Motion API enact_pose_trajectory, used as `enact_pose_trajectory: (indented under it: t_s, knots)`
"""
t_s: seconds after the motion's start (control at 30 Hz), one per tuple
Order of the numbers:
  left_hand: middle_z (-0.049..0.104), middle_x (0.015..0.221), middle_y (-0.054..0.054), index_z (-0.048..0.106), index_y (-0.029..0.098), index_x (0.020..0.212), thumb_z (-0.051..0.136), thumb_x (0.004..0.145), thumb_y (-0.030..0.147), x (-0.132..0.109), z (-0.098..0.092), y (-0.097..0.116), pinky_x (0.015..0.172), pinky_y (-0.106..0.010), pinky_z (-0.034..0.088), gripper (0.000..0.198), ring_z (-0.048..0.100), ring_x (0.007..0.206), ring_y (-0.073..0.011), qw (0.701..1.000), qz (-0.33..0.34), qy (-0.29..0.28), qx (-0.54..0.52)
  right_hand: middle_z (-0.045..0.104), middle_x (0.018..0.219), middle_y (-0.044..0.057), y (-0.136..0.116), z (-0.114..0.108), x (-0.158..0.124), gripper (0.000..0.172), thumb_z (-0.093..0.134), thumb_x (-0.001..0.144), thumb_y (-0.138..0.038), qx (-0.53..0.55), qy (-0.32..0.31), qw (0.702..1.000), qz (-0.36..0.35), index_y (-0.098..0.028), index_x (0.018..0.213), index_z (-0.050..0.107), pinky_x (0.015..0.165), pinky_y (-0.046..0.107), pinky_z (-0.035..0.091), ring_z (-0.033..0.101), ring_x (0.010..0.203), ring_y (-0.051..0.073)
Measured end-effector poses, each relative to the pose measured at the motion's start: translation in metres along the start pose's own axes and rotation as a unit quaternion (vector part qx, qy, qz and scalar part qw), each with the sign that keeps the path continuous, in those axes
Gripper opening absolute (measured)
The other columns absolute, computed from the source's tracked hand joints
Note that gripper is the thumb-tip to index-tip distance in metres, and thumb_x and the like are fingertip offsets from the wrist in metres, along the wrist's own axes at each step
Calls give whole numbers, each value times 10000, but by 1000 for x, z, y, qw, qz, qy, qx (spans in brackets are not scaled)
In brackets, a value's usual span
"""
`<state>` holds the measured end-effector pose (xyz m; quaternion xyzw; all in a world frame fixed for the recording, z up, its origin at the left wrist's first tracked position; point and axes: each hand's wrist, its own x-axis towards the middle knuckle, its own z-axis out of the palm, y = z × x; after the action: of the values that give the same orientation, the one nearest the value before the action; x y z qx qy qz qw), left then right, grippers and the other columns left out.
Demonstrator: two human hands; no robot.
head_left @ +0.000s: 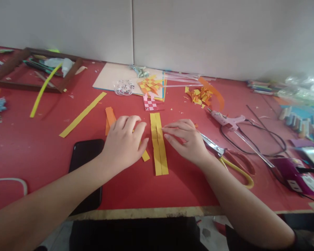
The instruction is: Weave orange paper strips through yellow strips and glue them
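Two yellow paper strips (160,153) lie side by side on the red table, running away from me. At their right edge is my right hand (184,137), its fingers apart and the fingertips close to the paper. My left hand (127,139) hovers to their left with loosely curved, spread fingers and nothing visible in it. Under and beside it are orange paper strips (110,116) and another yellow strip (146,156), both partly hidden by the hand. A small pink checkered woven paper fish (150,104) sits just beyond the two strips.
A black phone (86,160) lies under my left forearm. Scissors (225,153), a pink glue gun (227,122) with its cable and a purple box (297,174) are at right. Behind are paper sheets (110,76) and orange-yellow scraps (199,96); a brown frame (54,87) stands far left.
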<state>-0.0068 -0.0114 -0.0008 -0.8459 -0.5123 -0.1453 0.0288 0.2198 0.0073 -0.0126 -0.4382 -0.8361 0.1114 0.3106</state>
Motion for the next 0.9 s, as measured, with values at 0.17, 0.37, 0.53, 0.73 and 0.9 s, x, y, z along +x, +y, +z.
enact_pose_trajectory:
  t_s: [0.17, 0.37, 0.53, 0.73, 0.9]
  knots:
    - [577, 878, -161, 595, 125, 965, 539, 882, 429, -1, 1, -9, 661, -444, 439, 320, 553, 833, -350, 996, -47, -51, 54, 725, 971, 47, 1, -1, 1, 211, 584, 899, -236, 3, 28, 1000, 5, -271, 1029, 747, 888, 443, 486, 601, 940, 233]
    - [616, 813, -80, 575, 169, 903, 504, 932, 300, 5, 3, -17, 691, -383, 419, 152, 575, 790, -271, 995, -10, -88, -37, 707, 940, 53, -1, 0, 0, 202, 571, 903, -232, -1, 50, 999, 11, -273, 997, 744, 879, 446, 474, 587, 939, 239]
    - [648, 887, -27, 595, 202, 919, 477, 970, 373, 11, -6, -11, 676, -291, 432, 214, 606, 797, -177, 961, -32, -48, -271, 657, 995, 65, -12, -3, -1, 167, 588, 912, -330, 27, 30, 999, 13, -246, 934, 730, 948, 442, 416, 547, 1014, 238]
    - [662, 850, -9, 630, 214, 903, 514, 950, 413, 10, -10, -2, 622, -250, 415, 235, 581, 726, -137, 919, -20, 7, -393, 625, 1013, 54, -23, 1, -5, 205, 649, 866, -421, 123, -62, 990, 11, -246, 967, 686, 947, 407, 413, 541, 1027, 224]
    - [657, 800, -5, 638, 210, 907, 532, 943, 405, 8, -5, 1, 582, -239, 418, 224, 585, 671, -121, 882, -25, -27, -469, 654, 969, 51, -21, 4, -4, 220, 657, 862, -345, 183, -41, 982, 30, -215, 1030, 597, 852, 357, 465, 579, 933, 190]
